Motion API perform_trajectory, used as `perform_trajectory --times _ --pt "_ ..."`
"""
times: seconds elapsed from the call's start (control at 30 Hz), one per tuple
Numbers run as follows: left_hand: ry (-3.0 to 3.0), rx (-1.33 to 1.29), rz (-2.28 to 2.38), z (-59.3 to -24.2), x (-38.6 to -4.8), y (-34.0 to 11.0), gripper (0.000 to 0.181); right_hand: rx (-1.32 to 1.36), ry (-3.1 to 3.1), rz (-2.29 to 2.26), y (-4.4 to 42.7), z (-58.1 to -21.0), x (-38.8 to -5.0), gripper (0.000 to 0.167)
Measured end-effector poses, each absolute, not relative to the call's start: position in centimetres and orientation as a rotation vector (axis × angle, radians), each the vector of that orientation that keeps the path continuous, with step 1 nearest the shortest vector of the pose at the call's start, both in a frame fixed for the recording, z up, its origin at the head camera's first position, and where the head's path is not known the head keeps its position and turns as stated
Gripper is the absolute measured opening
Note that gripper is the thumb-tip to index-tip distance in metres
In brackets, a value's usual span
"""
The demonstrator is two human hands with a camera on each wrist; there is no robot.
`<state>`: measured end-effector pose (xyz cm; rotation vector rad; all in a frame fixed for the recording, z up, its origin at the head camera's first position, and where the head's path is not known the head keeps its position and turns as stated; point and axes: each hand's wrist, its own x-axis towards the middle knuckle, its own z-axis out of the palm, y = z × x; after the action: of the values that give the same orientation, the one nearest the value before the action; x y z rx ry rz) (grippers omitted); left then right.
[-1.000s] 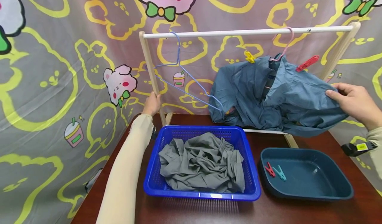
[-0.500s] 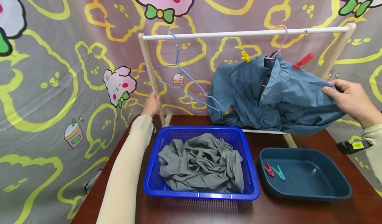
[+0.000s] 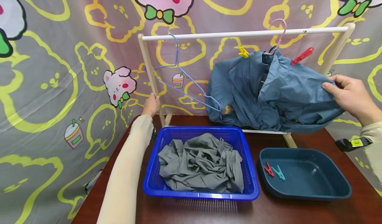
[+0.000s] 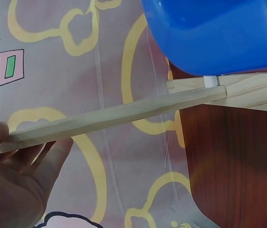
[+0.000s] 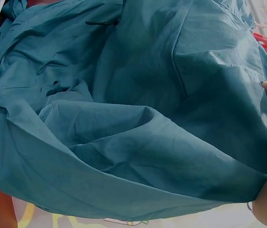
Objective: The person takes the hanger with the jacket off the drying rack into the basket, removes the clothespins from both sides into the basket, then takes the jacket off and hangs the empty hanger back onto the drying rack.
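My left hand (image 3: 151, 105) grips the left wooden upright (image 4: 119, 116) of a small clothes rack, thumb on one side and fingers on the other in the left wrist view. On the right, my right hand (image 3: 355, 96) pinches the sleeve side of a blue shirt (image 3: 293, 84) and holds it out sideways. That shirt is on a pink hanger (image 3: 283, 35), whose hook arches above the white rail (image 3: 226, 35). A yellow clothespin (image 3: 243, 52) and a red clothespin (image 3: 302, 56) are clipped at its shoulders. Folds of the shirt (image 5: 138, 137) fill the right wrist view.
A bare blue hanger (image 3: 177, 53) hangs at the rail's left. In front, a blue basket (image 3: 200, 195) holds a crumpled grey garment (image 3: 203, 164). Right of it, a dark teal tub (image 3: 307, 197) contains a red clothespin (image 3: 269, 169) and a teal clothespin (image 3: 279, 173).
The shirt and pink hanger have risen a little, so the hook stands higher over the rail. My right hand has shifted slightly up and left; the left hand keeps its place.
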<state>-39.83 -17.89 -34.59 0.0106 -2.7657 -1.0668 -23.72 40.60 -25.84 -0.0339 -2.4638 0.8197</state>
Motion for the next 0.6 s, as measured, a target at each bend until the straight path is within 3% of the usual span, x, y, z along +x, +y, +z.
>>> perform_trajectory --times 0.17,0.6 --pt "-2.76 -0.001 -1.036 -34.8 -40.0 -17.8 0.034 -0.039 -2.433 0.823 40.3 -25.5 -23.5 0.021" --pt "-2.754 0.001 -1.031 -34.9 -40.0 -17.9 0.033 0.021 -2.48 0.865 39.9 -26.3 -22.8 0.035"
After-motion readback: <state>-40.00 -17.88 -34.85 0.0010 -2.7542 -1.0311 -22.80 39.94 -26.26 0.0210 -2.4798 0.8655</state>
